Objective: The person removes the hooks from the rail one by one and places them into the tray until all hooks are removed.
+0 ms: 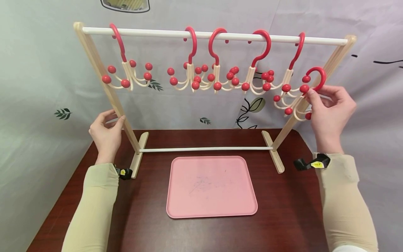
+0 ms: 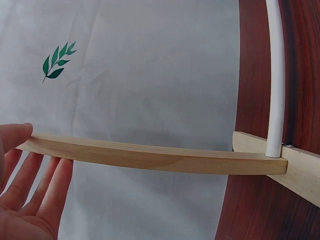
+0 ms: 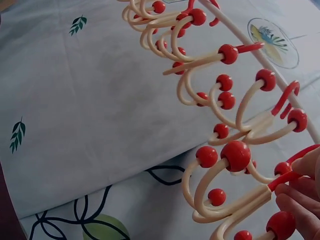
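Observation:
A wooden rack with a white top rail (image 1: pixel 157 33) stands upright on the table. My left hand (image 1: pixel 107 134) grips its left post (image 1: pixel 97 59), thumb on one side and fingertips on the other, as the left wrist view shows too. In my right hand (image 1: pixel 332 112), thumb and fingers pinch a multi-prong hanger (image 1: pixel 320 75) at the base of its red hook. That hanger is tilted, its hook below the rail and in front of the right post (image 1: pixel 335 57). In the right wrist view its cream prongs (image 3: pixel 245 200) end in red balls.
Several matching hangers (image 1: pixel 217 73) hang from the rail, three of them close together near the middle. A pink tray (image 1: pixel 211 206) lies on the dark red table (image 1: pixel 283 210) before the rack. Behind is a patterned cloth (image 1: pixel 176 108). A white lower bar (image 1: pixel 204 149) joins the rack's feet.

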Tool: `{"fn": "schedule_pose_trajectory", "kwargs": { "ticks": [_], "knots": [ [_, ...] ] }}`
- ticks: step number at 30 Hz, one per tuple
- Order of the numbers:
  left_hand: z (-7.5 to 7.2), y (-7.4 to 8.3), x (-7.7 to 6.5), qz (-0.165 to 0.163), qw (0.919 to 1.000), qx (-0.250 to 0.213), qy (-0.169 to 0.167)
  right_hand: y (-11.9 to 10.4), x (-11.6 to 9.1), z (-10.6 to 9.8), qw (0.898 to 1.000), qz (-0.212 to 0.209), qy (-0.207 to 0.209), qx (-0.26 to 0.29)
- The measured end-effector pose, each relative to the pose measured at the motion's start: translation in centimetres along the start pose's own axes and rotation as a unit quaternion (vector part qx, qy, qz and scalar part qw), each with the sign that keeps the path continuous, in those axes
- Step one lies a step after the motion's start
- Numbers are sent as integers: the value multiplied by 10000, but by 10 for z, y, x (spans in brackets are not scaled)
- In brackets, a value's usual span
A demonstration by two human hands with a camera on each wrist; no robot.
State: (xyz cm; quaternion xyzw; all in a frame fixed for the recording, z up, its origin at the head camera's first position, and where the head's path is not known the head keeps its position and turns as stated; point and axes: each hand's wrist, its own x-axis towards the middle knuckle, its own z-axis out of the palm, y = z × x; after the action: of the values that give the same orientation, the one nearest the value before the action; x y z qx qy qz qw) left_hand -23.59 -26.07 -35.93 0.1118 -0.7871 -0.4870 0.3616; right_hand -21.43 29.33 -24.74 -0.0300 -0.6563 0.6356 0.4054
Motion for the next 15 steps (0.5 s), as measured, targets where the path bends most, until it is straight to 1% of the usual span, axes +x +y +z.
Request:
{"fn": "schedule_pose_trajectory", "kwargs": {
  "ticks": [8, 11, 15],
  "knots": [
    [0, 0, 0, 33, 10000, -8, -1, 14, -5, -3, 9990, 178, -73, -412],
    [0, 0, -1, 37, 10000, 1, 5, 19, -7, -4, 9981, 157, -98, -592],
    [0, 0, 0, 53, 10000, 1, 13, 29, -9, -4, 9976, 113, -105, -677]
  ]
}}
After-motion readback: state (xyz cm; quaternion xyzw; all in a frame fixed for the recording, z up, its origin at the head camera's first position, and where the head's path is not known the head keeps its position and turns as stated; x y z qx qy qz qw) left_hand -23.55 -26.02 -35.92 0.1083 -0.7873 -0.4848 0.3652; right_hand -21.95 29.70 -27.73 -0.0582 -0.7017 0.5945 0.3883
